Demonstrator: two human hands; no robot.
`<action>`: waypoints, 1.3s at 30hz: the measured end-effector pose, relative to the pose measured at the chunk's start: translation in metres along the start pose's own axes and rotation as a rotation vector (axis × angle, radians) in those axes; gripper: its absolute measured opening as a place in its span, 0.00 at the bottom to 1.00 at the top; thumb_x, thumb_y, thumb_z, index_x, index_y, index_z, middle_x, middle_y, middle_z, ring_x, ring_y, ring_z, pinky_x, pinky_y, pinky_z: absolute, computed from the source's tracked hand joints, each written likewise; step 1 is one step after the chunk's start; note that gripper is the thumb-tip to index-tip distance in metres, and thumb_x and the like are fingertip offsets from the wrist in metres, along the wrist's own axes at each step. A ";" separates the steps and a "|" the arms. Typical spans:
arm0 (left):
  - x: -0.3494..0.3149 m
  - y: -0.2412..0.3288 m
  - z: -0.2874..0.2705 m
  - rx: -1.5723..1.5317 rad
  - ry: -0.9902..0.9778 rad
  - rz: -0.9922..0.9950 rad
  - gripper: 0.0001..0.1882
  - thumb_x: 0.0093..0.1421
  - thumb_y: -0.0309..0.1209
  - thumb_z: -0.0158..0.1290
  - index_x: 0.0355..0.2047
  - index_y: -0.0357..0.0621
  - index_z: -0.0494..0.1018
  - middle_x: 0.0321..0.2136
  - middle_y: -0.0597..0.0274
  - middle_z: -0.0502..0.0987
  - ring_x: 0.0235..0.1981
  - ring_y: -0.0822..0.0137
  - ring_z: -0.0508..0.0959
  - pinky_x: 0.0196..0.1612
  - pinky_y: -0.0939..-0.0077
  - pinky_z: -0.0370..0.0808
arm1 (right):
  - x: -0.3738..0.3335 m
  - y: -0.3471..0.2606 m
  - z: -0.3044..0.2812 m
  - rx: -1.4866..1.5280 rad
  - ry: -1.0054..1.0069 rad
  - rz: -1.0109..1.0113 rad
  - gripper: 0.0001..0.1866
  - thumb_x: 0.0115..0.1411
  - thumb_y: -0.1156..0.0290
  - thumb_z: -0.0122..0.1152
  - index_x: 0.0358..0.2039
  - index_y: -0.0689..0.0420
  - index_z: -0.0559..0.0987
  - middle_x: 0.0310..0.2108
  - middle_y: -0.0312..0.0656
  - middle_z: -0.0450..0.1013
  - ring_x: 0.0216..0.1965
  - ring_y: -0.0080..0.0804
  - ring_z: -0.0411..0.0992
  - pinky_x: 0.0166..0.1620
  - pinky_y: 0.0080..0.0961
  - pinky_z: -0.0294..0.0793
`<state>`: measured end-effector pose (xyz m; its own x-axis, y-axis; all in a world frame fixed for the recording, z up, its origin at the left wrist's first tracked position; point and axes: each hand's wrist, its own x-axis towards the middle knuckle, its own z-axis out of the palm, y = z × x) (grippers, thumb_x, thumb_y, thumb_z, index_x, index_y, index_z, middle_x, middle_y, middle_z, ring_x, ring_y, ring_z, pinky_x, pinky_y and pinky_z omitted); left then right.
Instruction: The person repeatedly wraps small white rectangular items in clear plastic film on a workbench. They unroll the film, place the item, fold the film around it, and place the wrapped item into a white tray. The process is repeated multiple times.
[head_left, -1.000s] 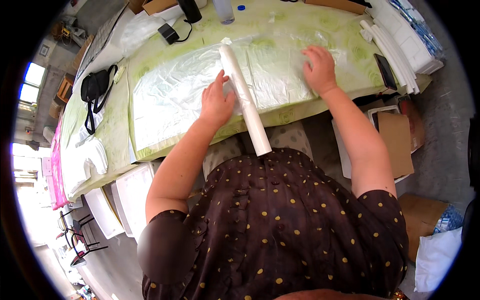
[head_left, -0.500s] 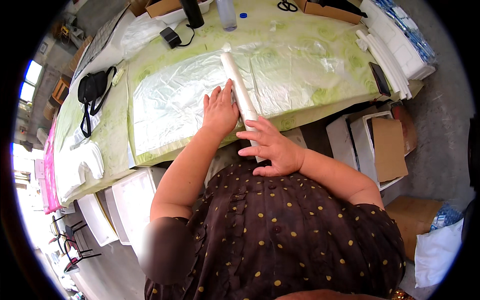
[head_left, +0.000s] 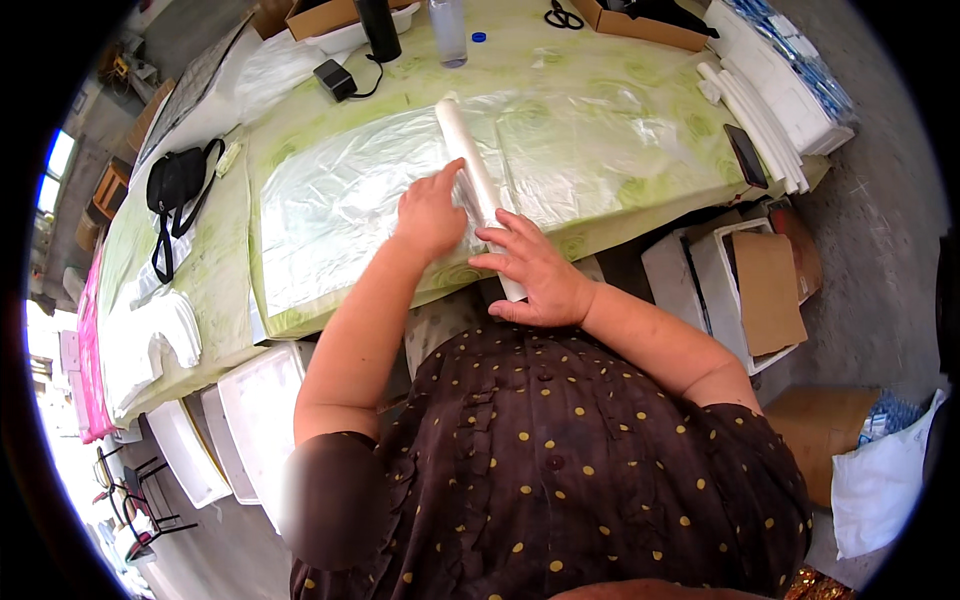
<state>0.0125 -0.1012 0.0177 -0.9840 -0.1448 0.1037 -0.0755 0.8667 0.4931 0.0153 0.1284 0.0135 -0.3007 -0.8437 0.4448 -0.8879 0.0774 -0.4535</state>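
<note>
A slim white roll of plastic film [head_left: 470, 150] lies slantwise on a clear plastic sheet [head_left: 340, 200], its lower end sticking out over the table's near edge. At the roll's left side is my left hand [head_left: 432, 214], with the index finger stretched to the roll and the other fingers loosely bent. My right hand [head_left: 545, 275] rests over the roll's near end from the right, fingers spread and thumb apart. Neither hand is wrapped round it. Part of the roll is hidden under my right fingers.
A black bag [head_left: 180, 180] and white folded cloth [head_left: 160, 335] lie at the left. At the back stand a dark bottle [head_left: 378, 30], a clear bottle [head_left: 449, 35] and a black adapter [head_left: 336, 80]. A phone [head_left: 745, 155] lies beside white rolls [head_left: 755, 125] at the right.
My left hand has gone from flat fingers to a bent shape with the index finger extended. My right hand and the roll have shifted slightly away from my body.
</note>
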 end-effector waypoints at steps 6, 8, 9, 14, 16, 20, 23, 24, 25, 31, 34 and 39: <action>0.016 -0.004 0.007 0.079 0.179 0.315 0.23 0.62 0.43 0.57 0.58 0.59 0.75 0.70 0.53 0.59 0.67 0.44 0.61 0.68 0.48 0.58 | 0.007 -0.008 -0.004 -0.066 -0.013 0.024 0.31 0.58 0.49 0.67 0.58 0.50 0.75 0.65 0.50 0.63 0.69 0.61 0.53 0.69 0.57 0.53; 0.008 0.005 0.002 0.042 0.050 0.180 0.26 0.61 0.50 0.59 0.56 0.55 0.76 0.70 0.50 0.59 0.68 0.44 0.60 0.69 0.50 0.56 | 0.005 -0.006 -0.006 -0.074 0.054 0.043 0.30 0.58 0.51 0.67 0.58 0.50 0.75 0.64 0.50 0.63 0.68 0.60 0.55 0.68 0.56 0.54; 0.009 -0.002 0.001 -0.015 0.053 0.157 0.27 0.60 0.50 0.60 0.56 0.54 0.76 0.69 0.49 0.59 0.68 0.44 0.60 0.70 0.51 0.56 | 0.005 0.000 -0.008 -0.074 0.127 0.064 0.29 0.58 0.51 0.67 0.57 0.49 0.76 0.63 0.50 0.64 0.66 0.59 0.56 0.67 0.56 0.55; -0.022 -0.022 -0.020 -0.132 0.187 0.060 0.27 0.55 0.42 0.60 0.55 0.51 0.75 0.69 0.46 0.61 0.68 0.46 0.62 0.71 0.50 0.53 | 0.008 0.045 -0.015 -0.319 0.317 0.221 0.26 0.56 0.55 0.68 0.55 0.49 0.77 0.62 0.51 0.63 0.63 0.60 0.58 0.66 0.54 0.56; -0.031 -0.039 -0.021 -0.205 0.100 0.028 0.27 0.55 0.37 0.56 0.57 0.53 0.75 0.70 0.46 0.59 0.69 0.49 0.62 0.72 0.48 0.51 | 0.016 0.069 -0.013 -0.367 0.242 0.344 0.27 0.58 0.52 0.66 0.57 0.44 0.77 0.67 0.55 0.57 0.67 0.65 0.52 0.69 0.57 0.51; -0.040 -0.058 -0.013 -0.244 0.140 0.039 0.26 0.59 0.39 0.56 0.58 0.55 0.74 0.70 0.47 0.60 0.69 0.50 0.62 0.72 0.47 0.49 | 0.063 0.101 -0.015 -0.420 0.040 0.605 0.31 0.59 0.46 0.63 0.62 0.35 0.74 0.73 0.57 0.48 0.73 0.66 0.43 0.71 0.62 0.43; -0.044 -0.053 -0.015 -0.208 0.185 0.048 0.26 0.60 0.43 0.58 0.58 0.56 0.74 0.69 0.48 0.62 0.69 0.51 0.62 0.72 0.48 0.48 | 0.107 0.115 -0.021 -0.504 -0.099 0.760 0.33 0.58 0.47 0.63 0.65 0.38 0.72 0.73 0.52 0.50 0.73 0.61 0.44 0.71 0.62 0.43; -0.045 -0.049 -0.015 -0.190 0.193 0.045 0.26 0.60 0.45 0.59 0.58 0.56 0.74 0.69 0.48 0.62 0.69 0.51 0.62 0.73 0.48 0.48 | 0.118 0.121 -0.021 -0.498 -0.124 0.826 0.34 0.58 0.48 0.63 0.65 0.40 0.72 0.72 0.50 0.52 0.73 0.58 0.45 0.71 0.62 0.43; -0.045 -0.047 -0.016 -0.188 0.192 0.036 0.27 0.59 0.45 0.60 0.58 0.56 0.74 0.69 0.49 0.62 0.69 0.51 0.62 0.73 0.48 0.48 | 0.129 0.127 -0.021 -0.493 -0.147 0.886 0.35 0.58 0.49 0.62 0.65 0.42 0.71 0.72 0.48 0.54 0.73 0.55 0.46 0.71 0.62 0.44; -0.044 -0.045 -0.014 -0.175 0.180 0.042 0.28 0.57 0.45 0.61 0.57 0.56 0.74 0.69 0.51 0.62 0.68 0.54 0.64 0.73 0.49 0.49 | 0.155 0.102 0.011 -0.346 0.081 0.357 0.34 0.54 0.55 0.63 0.60 0.56 0.73 0.64 0.44 0.68 0.68 0.48 0.58 0.68 0.57 0.53; -0.043 -0.059 -0.012 -0.098 0.081 0.030 0.28 0.56 0.44 0.61 0.57 0.54 0.72 0.69 0.51 0.62 0.68 0.53 0.64 0.73 0.49 0.49 | 0.163 0.023 0.031 -0.160 0.044 -0.030 0.34 0.55 0.53 0.64 0.60 0.55 0.75 0.64 0.49 0.67 0.68 0.53 0.58 0.67 0.56 0.54; -0.044 -0.051 -0.012 -0.224 0.240 0.013 0.26 0.55 0.37 0.57 0.56 0.51 0.73 0.65 0.42 0.66 0.67 0.50 0.65 0.71 0.50 0.54 | 0.148 0.081 0.031 -0.407 0.102 0.405 0.28 0.56 0.47 0.64 0.58 0.36 0.78 0.72 0.52 0.53 0.73 0.59 0.46 0.69 0.66 0.43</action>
<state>0.0613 -0.1452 -0.0018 -0.9164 -0.2663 0.2988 0.0000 0.7465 0.6654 -0.0906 -0.0066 0.0190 -0.6580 -0.6504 0.3795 -0.7516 0.5981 -0.2783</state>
